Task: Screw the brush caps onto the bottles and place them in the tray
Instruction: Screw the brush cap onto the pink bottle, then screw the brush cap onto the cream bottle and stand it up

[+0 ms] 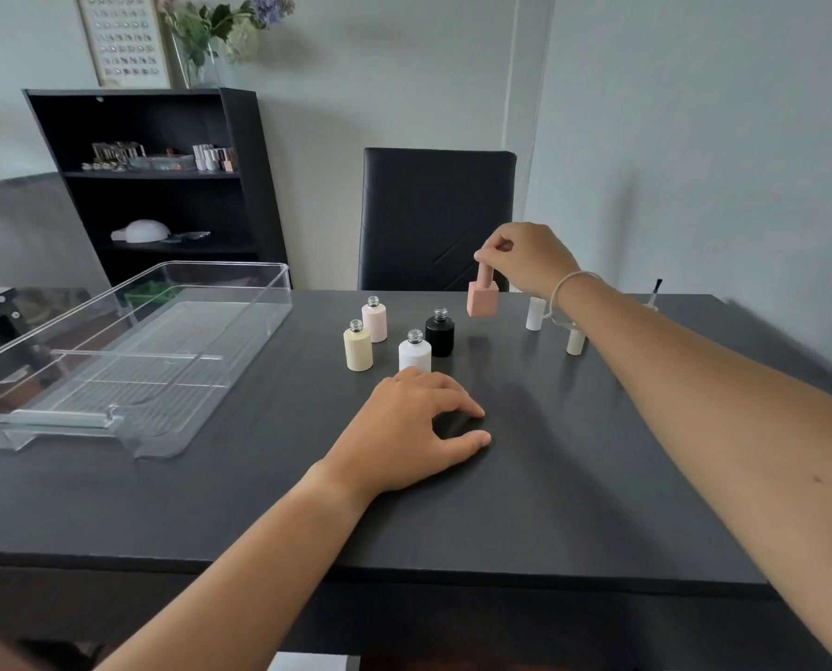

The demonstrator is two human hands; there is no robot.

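Note:
My right hand point(530, 261) pinches the cap of a capped salmon-pink square bottle point(483, 296) and holds it in the air above the table, right of the black bottle. Four uncapped bottles stand in a cluster: pale pink point(375, 322), cream point(358, 348), white point(414, 355) and black point(439, 334). My left hand point(416, 428) rests flat on the table just in front of the white bottle, fingers spread, holding nothing. Loose caps stand at the right: a white one point(535, 313), a cream one point(575, 341), partly behind my forearm, and a brush point(656, 290) pointing up. The clear plastic tray point(172, 360) lies at the left.
The dark table point(525, 501) ends at a front edge near me. A black chair point(436, 217) stands behind the table's far side. A black shelf unit point(162, 186) with small items is at the back left, against the wall.

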